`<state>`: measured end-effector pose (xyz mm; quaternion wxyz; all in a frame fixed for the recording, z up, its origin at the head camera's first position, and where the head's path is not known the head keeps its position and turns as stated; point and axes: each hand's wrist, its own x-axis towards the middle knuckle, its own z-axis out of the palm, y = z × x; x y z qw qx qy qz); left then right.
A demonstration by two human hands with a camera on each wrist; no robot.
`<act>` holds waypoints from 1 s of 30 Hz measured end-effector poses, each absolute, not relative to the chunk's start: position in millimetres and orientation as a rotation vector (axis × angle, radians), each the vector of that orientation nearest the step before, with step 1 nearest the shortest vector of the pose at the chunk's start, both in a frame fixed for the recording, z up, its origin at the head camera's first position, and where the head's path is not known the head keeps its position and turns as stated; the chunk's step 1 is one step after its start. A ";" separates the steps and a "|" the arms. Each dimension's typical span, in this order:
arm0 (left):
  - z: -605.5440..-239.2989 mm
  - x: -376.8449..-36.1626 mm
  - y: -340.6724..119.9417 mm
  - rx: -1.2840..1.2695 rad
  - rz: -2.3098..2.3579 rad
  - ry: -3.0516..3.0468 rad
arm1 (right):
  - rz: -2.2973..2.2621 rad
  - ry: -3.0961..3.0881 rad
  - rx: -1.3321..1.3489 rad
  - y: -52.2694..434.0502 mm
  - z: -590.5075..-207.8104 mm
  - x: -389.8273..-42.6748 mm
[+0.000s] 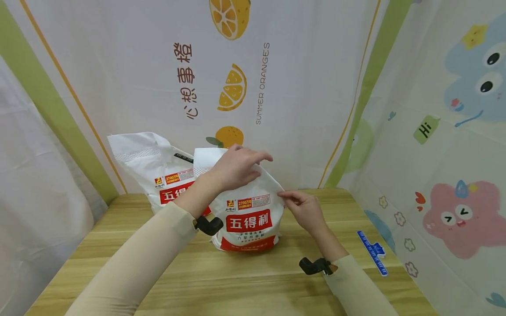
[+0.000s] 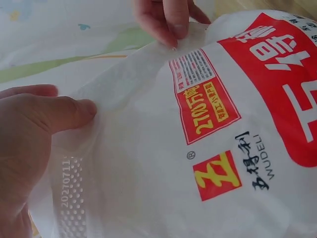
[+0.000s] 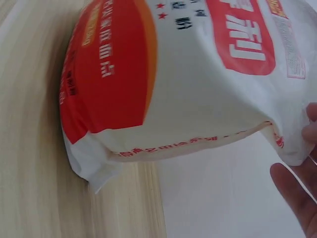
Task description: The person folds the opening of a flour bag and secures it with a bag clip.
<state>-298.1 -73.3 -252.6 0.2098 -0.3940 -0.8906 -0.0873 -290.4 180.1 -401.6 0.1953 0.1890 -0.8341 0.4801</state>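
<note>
**Two hands at the top of a flour bag on a wooden table**

I cannot see all of the near flour bag [image 1: 248, 215]: my left hand [image 1: 236, 166] covers its top edge in the head view, and the left forearm hides its lower left corner. The second flour bag [image 1: 158, 171] behind it is partly blocked by the near one and by my arm. A dark strip at its top is too small to identify. In the right wrist view my right hand shows only as fingertips [image 3: 297, 193] cut off at the frame edge, so that view does not show the grip.

The near bag stands upright near the middle of the table [image 1: 237, 281], red label facing me. My left hand lies over its top, thumb [image 2: 64, 114] pressed against the folded white plastic, fingers curled over the edge. My right hand [image 1: 302, 206] sits at the bag's upper right side, thumb and forefinger pinching the seam there. A blue clip [image 1: 373, 252] lies on the table to the right, well apart from both hands.
</note>
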 end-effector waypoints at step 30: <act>-247.5 -292.1 -78.4 -1.146 -0.139 -2.497 | 1.025 -2.343 0.560 164.6 -383.5 -288.8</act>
